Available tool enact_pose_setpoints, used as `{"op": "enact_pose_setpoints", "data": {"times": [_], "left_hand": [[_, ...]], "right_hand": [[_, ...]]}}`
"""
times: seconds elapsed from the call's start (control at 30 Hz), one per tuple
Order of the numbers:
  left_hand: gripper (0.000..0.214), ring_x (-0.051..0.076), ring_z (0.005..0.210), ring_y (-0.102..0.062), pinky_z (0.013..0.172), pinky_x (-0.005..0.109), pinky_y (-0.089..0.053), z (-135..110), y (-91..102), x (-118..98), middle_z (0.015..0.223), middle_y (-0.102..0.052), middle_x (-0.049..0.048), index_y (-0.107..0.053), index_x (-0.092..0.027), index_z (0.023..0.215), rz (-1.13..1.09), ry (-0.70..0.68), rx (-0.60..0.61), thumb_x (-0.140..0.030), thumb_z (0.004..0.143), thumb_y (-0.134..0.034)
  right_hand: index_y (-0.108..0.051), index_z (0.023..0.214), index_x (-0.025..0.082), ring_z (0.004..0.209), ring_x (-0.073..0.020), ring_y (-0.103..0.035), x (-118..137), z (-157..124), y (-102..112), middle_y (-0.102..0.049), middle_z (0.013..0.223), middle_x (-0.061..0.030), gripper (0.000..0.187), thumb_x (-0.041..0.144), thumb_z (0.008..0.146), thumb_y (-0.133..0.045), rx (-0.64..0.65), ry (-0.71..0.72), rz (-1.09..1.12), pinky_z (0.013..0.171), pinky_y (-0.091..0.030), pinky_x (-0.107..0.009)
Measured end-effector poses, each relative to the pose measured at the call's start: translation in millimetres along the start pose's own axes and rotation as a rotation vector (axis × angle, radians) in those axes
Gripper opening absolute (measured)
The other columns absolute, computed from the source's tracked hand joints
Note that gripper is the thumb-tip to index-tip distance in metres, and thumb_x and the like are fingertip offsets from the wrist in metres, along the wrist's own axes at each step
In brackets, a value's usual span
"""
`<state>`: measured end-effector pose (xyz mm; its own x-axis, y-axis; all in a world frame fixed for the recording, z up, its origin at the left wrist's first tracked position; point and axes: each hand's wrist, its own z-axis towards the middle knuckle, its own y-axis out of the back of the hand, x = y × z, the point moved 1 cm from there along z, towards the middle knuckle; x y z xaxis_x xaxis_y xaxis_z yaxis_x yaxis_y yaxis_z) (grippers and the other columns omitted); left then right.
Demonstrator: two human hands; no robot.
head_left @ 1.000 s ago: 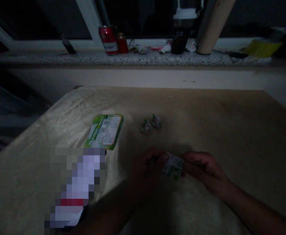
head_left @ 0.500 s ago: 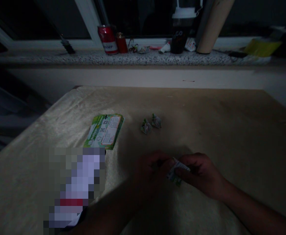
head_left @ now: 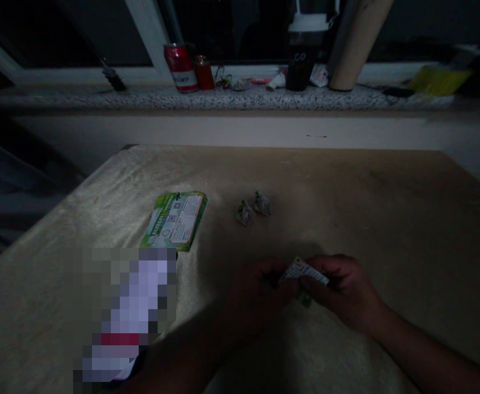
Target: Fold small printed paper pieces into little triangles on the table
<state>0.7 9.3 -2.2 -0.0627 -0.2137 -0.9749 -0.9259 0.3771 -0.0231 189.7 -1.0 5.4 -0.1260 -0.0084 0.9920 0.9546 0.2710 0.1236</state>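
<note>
Both hands pinch one small printed paper piece [head_left: 304,272], white and green, just above the table near its front. My left hand [head_left: 256,293] grips its left edge with closed fingers. My right hand [head_left: 342,290] holds its right side, fingers curled over it. Farther back lie two small folded paper shapes [head_left: 253,208] side by side. A stack of green and white printed sheets [head_left: 176,220] rests to the left of them.
The table [head_left: 387,219] has a beige cover. A blurred rectangular object [head_left: 127,312] lies at the front left. On the stone window sill [head_left: 223,98] stand a red can [head_left: 180,67], a dark cup [head_left: 303,52], a cardboard tube [head_left: 357,44] and small clutter.
The paper piece was held flat and facing me, then got folded or turned between the fingers; now only its narrow white upper face shows. My hands have drawn closer together.
</note>
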Motion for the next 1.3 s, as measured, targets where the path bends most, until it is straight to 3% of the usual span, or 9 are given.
{"op": "enact_pose_setpoints", "data": {"times": [0.13, 0.4, 0.67, 0.93, 1.13, 1.3], "left_hand": [[0.033, 0.017, 0.070, -0.059, 0.067, 0.029, -0.046, -0.9, 0.1, -3.3, 0.077, -0.069, 0.0047, -0.073, -0.013, 0.085, -0.023, 0.056, 0.045, -0.046, 0.079, -0.074], [0.031, 0.015, 0.068, -0.055, 0.065, 0.027, -0.044, -6.2, 3.6, -0.9, 0.075, -0.066, 0.0022, -0.073, -0.014, 0.086, 0.052, -0.028, 0.030, -0.045, 0.088, -0.069], [0.029, 0.016, 0.068, -0.060, 0.064, 0.027, -0.045, -0.4, 1.5, -2.0, 0.077, -0.071, 0.0037, -0.076, -0.015, 0.086, -0.025, 0.078, 0.010, -0.043, 0.079, -0.078], [0.028, 0.014, 0.065, -0.056, 0.062, 0.026, -0.043, -2.8, 4.6, 0.2, 0.073, -0.068, 0.0020, -0.076, -0.014, 0.083, 0.046, -0.029, -0.011, -0.042, 0.083, -0.074], [0.032, 0.013, 0.062, -0.055, 0.058, 0.025, -0.040, -1.5, 5.3, -7.2, 0.069, -0.068, 0.0018, -0.075, -0.015, 0.078, -0.059, 0.097, 0.014, -0.045, 0.074, -0.082], [0.029, 0.016, 0.068, -0.059, 0.064, 0.027, -0.044, -1.3, 3.7, -4.1, 0.075, -0.071, 0.0037, -0.077, -0.015, 0.083, -0.065, 0.068, -0.035, -0.043, 0.074, -0.082]], "right_hand": [[-0.075, 0.073, 0.014, 0.052, -0.0107, -0.049, 1.1, -0.1, -0.8, -0.059, 0.059, -0.0014, 0.025, 0.034, 0.088, -0.071, 0.002, 0.004, -0.032, 0.047, -0.040, -0.022], [-0.071, 0.069, 0.015, 0.051, -0.0102, -0.047, 0.4, 0.1, -0.7, -0.057, 0.058, -0.0002, 0.026, 0.033, 0.088, -0.071, 0.009, -0.003, -0.022, 0.048, -0.039, -0.022], [-0.074, 0.069, 0.015, 0.050, -0.0102, -0.049, 2.1, 0.8, 0.6, -0.061, 0.056, -0.0009, 0.023, 0.032, 0.086, -0.073, -0.042, 0.000, -0.005, 0.046, -0.041, -0.021], [-0.075, 0.070, 0.016, 0.050, -0.0105, -0.049, 1.2, 0.4, -0.3, -0.061, 0.057, -0.0013, 0.025, 0.034, 0.088, -0.072, -0.030, -0.007, -0.010, 0.046, -0.041, -0.022], [-0.075, 0.069, 0.016, 0.051, -0.0116, -0.052, 1.4, 0.2, 2.5, -0.062, 0.058, -0.0015, 0.027, 0.039, 0.084, -0.078, -0.101, -0.015, 0.021, 0.047, -0.043, -0.023], [-0.076, 0.071, 0.017, 0.052, -0.0118, -0.054, -2.1, -0.3, 4.0, -0.066, 0.060, -0.0026, 0.030, 0.043, 0.084, -0.079, -0.129, -0.045, 0.075, 0.049, -0.045, -0.023]]}}
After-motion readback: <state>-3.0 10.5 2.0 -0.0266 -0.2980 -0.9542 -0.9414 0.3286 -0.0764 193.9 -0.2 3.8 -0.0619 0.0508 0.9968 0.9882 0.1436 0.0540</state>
